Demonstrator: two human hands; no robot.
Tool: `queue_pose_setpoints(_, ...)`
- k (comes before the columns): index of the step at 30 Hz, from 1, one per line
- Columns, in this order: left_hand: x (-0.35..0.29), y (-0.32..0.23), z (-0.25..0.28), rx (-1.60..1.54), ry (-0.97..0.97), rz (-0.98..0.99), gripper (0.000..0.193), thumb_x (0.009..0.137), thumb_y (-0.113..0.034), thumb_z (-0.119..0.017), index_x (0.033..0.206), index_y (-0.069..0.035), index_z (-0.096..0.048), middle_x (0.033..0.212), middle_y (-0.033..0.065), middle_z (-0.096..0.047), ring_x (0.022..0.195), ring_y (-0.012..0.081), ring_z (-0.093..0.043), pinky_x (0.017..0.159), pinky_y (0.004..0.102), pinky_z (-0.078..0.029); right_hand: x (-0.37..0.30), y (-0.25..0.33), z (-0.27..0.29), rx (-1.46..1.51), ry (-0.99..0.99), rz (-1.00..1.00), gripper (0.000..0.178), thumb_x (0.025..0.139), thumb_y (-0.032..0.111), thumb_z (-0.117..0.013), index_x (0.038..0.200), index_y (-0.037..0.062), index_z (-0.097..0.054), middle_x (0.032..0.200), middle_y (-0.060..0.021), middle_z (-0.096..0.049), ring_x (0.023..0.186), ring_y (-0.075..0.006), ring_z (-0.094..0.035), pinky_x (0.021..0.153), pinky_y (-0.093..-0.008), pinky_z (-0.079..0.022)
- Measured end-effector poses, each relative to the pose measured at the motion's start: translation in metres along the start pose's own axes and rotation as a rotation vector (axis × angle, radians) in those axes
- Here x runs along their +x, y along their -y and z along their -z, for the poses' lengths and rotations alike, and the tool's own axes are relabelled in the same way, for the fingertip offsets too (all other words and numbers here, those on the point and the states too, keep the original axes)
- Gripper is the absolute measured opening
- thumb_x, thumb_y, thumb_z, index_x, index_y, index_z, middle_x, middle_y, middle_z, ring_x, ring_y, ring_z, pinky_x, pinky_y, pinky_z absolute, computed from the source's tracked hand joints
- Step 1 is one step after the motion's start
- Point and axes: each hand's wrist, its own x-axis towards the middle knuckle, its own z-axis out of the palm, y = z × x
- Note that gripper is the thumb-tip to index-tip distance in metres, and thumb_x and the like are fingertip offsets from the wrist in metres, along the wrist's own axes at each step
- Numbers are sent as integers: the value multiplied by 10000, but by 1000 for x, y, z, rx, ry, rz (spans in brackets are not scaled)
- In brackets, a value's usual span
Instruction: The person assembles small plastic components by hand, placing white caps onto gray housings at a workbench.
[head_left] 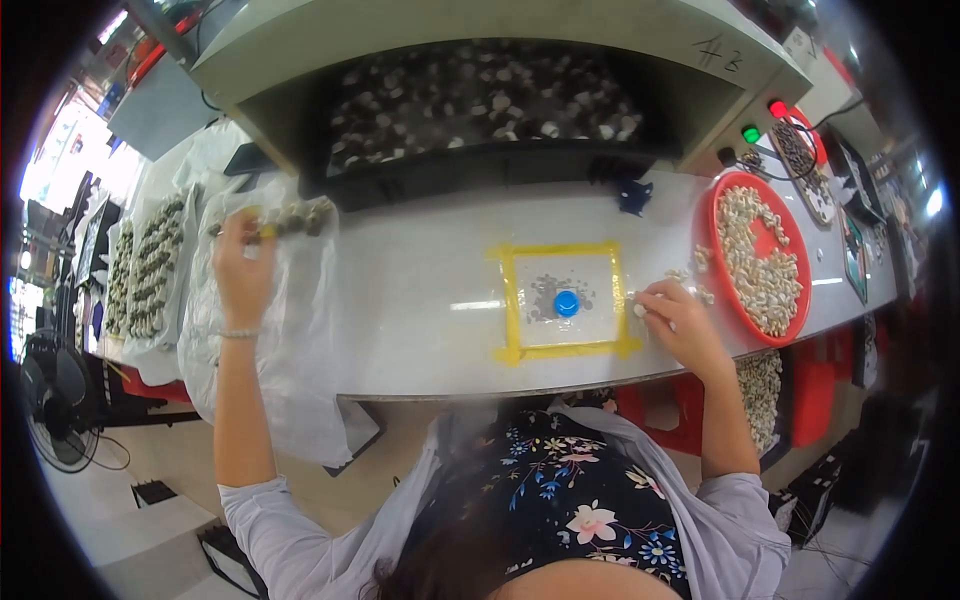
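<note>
My left hand (243, 265) reaches over a translucent plastic sheet (262, 330) on the left. Its fingers are closed at a row of small grey-brown pieces (292, 220), with bits of yellow at the fingertips; what they hold is too small to make out. My right hand (682, 320) pinches a small white piece (639, 311) just right of a yellow tape frame (512, 300) on the white table. Inside the frame, a round blue cap (567, 303) sits amid grey wet-looking spots. Several loose white pieces (703, 258) lie between my right hand and a red basket (716, 262).
White pieces (752, 250) fill much of the basket. Dark pieces lie in rows on another sheet (160, 265) at far left. A large cream housing (500, 22) with a dark opening overhangs the table's back. A dark blue scrap (633, 196) lies below it. A fan (60, 400) stands left.
</note>
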Motion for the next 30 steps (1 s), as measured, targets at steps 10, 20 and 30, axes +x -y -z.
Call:
queue_pose_setpoints(10,99,-153,-120,-82,531,-396,553,839,-303,-562,1267,14,-416,1288,247,-418,1218,339,-393,1019,349,-295,-7,-3,-23,-87,-177,11,298,741,38,-621,1039,42,-605,952,-130,-555,773,-274,-574,673,-337,-468)
queue_pose_setpoints(20,188,-180,-242,121,755,-341,855,709,-527,-615,1372,-92,-296,1379,206,-331,1290,334,-296,1037,411,-269,-13,-20,-41,-35,-320,111,315,709,55,-642,1021,63,-605,910,-107,-556,676,-232,-551,622,-344,-461)
queue_pose_setpoints(30,180,-190,-255,162,663,-327,812,674,-491,-667,1326,-106,-373,1284,182,-452,1202,338,-414,982,404,-345,-13,-26,-34,48,-336,148,338,675,72,-654,1010,70,-606,903,-92,-566,700,-240,-560,618,-347,-455)
